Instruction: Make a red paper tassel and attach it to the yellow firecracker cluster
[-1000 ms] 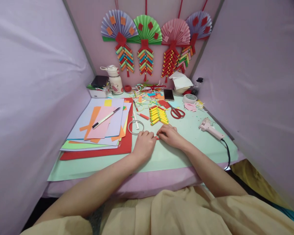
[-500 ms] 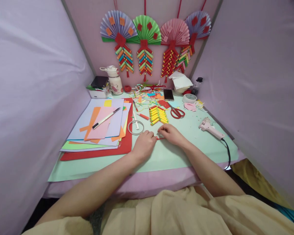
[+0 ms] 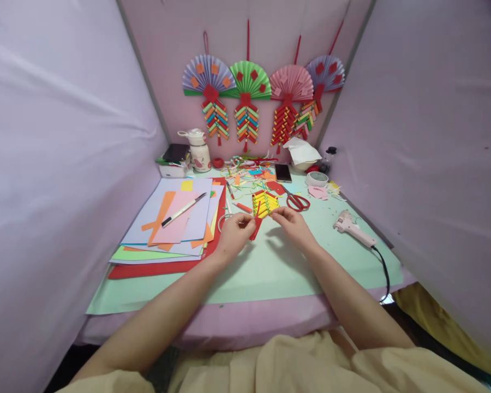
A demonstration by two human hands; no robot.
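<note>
My left hand (image 3: pixel 238 232) is closed in a pinch on a small red paper tassel (image 3: pixel 255 228), its fringe hanging down and a narrow red strip sticking up. To the right of it, my right hand (image 3: pixel 292 222) has its thumb and fingertips pressed together; what is between them, if anything, is too small to make out. Just beyond both hands lies a chevron of yellow paper rolls (image 3: pixel 265 202) with green ends, partly covered by the tassel strip. A silver ring (image 3: pixel 222 221) shows partly behind my left hand.
Left lies a stack of coloured paper (image 3: pixel 139 232) with a pen (image 3: pixel 184 210). Red scissors (image 3: pixel 298 202), a glue gun (image 3: pixel 354 229) with a cord, tape (image 3: pixel 316 179), a phone (image 3: pixel 283 173), paper scraps (image 3: pixel 256 172) and a bottle (image 3: pixel 199 153) stand around. Fan decorations (image 3: pixel 250 79) hang behind.
Both hands have risen off the tabletop. The red tassel, mostly hidden before, now shows upright in my left hand. The whole view has tilted up a little.
</note>
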